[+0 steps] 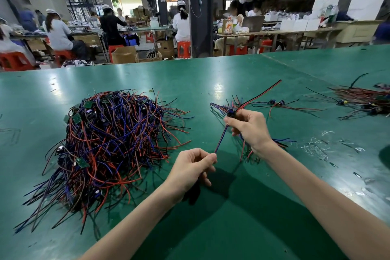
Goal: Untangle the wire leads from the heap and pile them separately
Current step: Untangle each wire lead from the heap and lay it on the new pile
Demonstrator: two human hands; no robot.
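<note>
Lead point(221, 139) stretched taut, one end in each hand.

Left hand point(194, 167), 6 o'clock: thumb and forefinger pinch the lead's free end, other fingers curled under.

Right hand point(250, 127), 1 o'clock from the left: fingers closed round a bundle point(256, 97) of red, black and blue leads, gripped at a small dark component. Loose ends fan out above and below the fist.

Heap point(109, 143) at 9 o'clock: large, tangled, small green boards in it, apart from both hands. Small pile point(274, 103) lies on the table point(211, 228) just past the right hand, at 1 o'clock. Larger far pile point(363, 99) at 3 o'clock.

Risks (judged):
- Lead appears to run into the held bundle. A hard pull could drag neighbours out with it, or strain the joint at the component.
- Pinch sits on the very tip and the insulation looks smooth, so it may slip.
- Bundle ends hang near the small pile. A careless set-down would tangle them again.

Surface: green glossy mat with lamp glare, clear scraps point(314, 148) at 3 o'clock.

Room: workshop at 12 o'clock, with seated people at benches, red stools point(183, 48), cartons point(124, 55) and a dark pillar point(200, 17).
</note>
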